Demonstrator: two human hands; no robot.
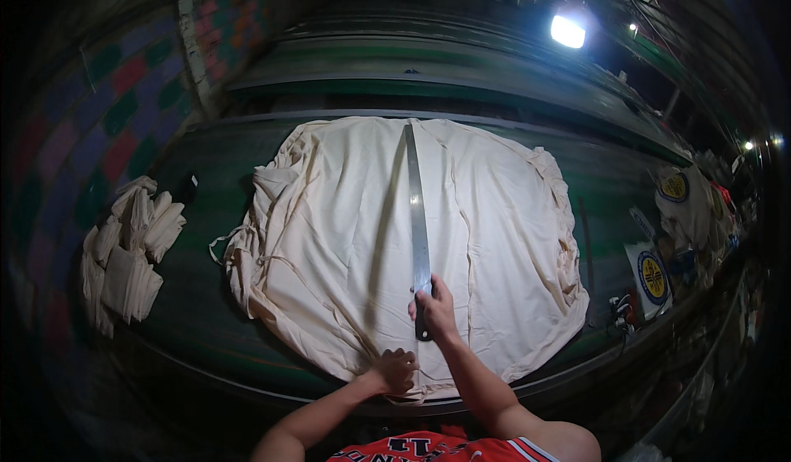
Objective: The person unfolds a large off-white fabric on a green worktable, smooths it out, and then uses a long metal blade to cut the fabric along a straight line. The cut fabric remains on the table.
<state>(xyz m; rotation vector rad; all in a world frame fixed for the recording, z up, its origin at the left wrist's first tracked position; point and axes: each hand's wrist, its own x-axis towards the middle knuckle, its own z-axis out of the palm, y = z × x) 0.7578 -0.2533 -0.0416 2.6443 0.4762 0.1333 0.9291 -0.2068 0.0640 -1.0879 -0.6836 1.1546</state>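
Observation:
A large heap of cream cloth is spread over the dark green table, with gathered, crumpled edges at both sides. Lengthwise over its middle lies a long, straight metal blade with a black handle, like a long knife, its tip near the cloth's far edge. My right hand is closed around the handle. At the near edge of the cloth, my left hand has its fingers curled in and pinches the fabric beside a fold line. A thin cord loops out at the cloth's left edge.
Folded cream cloth bundles lie at the table's left end. To the right are a printed cloth piece with a round blue and yellow emblem and more piled fabric. Further long tables run behind, under a bright lamp.

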